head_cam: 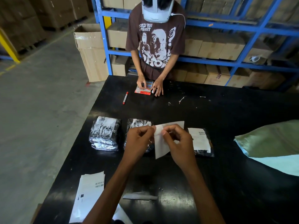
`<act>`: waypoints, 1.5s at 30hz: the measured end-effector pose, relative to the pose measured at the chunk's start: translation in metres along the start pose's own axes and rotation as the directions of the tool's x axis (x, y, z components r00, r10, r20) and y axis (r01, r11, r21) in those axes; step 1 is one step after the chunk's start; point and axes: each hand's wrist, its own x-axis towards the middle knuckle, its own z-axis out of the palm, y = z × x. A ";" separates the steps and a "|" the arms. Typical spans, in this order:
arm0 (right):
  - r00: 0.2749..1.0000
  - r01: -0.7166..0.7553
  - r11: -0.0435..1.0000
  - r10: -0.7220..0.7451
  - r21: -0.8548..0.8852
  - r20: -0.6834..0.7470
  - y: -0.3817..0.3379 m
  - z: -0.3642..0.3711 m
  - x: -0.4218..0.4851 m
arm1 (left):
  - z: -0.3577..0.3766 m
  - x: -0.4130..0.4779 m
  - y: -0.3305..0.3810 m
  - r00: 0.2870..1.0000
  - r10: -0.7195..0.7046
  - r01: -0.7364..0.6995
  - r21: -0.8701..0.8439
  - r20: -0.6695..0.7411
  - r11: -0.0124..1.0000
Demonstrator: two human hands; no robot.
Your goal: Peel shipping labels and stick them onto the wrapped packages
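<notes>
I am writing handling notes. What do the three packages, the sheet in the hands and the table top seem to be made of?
Packages: probably clear plastic film, glossy, since it wrinkles and glints over dark contents.
Sheet: thin white matte paper, likely label stock; it bends between the left hand and right hand.
Table: hard, black, semi-gloss; it reflects light. Material uncertain.

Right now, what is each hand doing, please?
Left hand: closed, pinching the label sheet.
Right hand: closed, pinching the same label sheet.
</notes>
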 end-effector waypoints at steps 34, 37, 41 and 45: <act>0.940 -0.340 0.940 0.340 0.019 0.004 0.141 0.017 -0.043 | -0.067 0.045 -0.058 0.930 -0.168 0.282 0.342 -0.328 0.896; 0.917 -0.339 0.931 0.360 -0.138 0.174 0.187 0.046 -0.086 | -0.068 0.025 -0.072 0.932 -0.229 0.318 0.329 -0.282 0.889; 0.846 -0.337 0.894 0.425 -0.295 0.323 0.216 0.064 -0.115 | -0.070 0.006 -0.088 0.931 -0.279 0.341 0.286 -0.235 0.896; 0.798 -0.362 0.880 0.464 -0.308 0.386 0.221 0.069 -0.119 | -0.068 -0.008 -0.096 0.927 -0.292 0.354 0.293 -0.235 0.888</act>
